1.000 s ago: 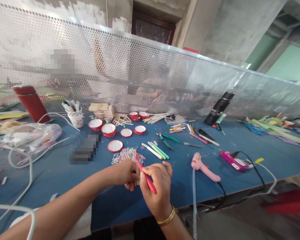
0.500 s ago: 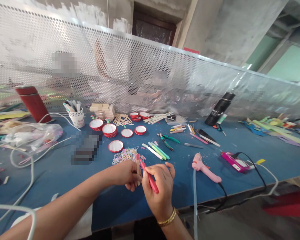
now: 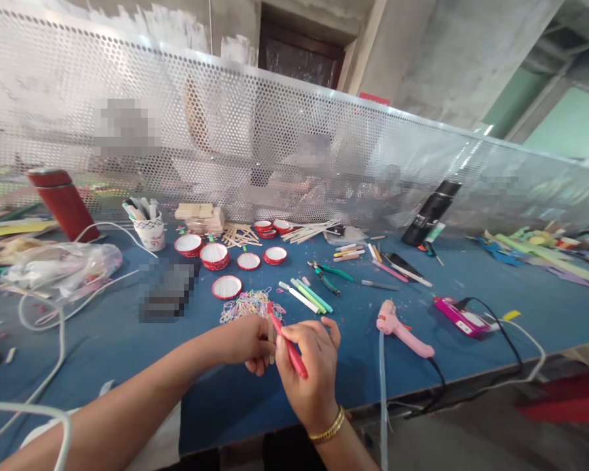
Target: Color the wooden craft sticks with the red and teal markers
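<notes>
Flat pale wooden stick (image 3: 271, 340), being pinched upright between the thumb and curled fingers of the left hand (image 3: 248, 340), at lower centre of the frame. Gripping a slim red marker (image 3: 295, 360) between thumb and forefinger of the right hand (image 3: 311, 369), with another finger lifting away from the barrel. Slanting up and leftward toward the stick's upper end, apparently colouring it, though hiding the exact contact. Calling, by the look of it, for a steady left pinch and short, light strokes. Protruding above and below the left fingers, lying just beside the right thumb.

Spreading just beyond the knuckles: a loose heap of small pastel loops (image 3: 245, 306). Lying near that, at centre: a shallow round red-rimmed white tin (image 3: 226, 286) and a row of white and green markers (image 3: 304, 296). Sitting farther up: green-handled pliers (image 3: 330, 280) and a fan of bare wooden sticks (image 3: 240, 235). Resting at right of centre: a pink glue gun (image 3: 405, 337), well apart from both hands. Standing at upper left: a patterned white paper cup of pens (image 3: 150, 232) and a red bottle (image 3: 63, 204). Running behind everything, across the upper half: a perforated metal screen (image 3: 245, 131).
</notes>
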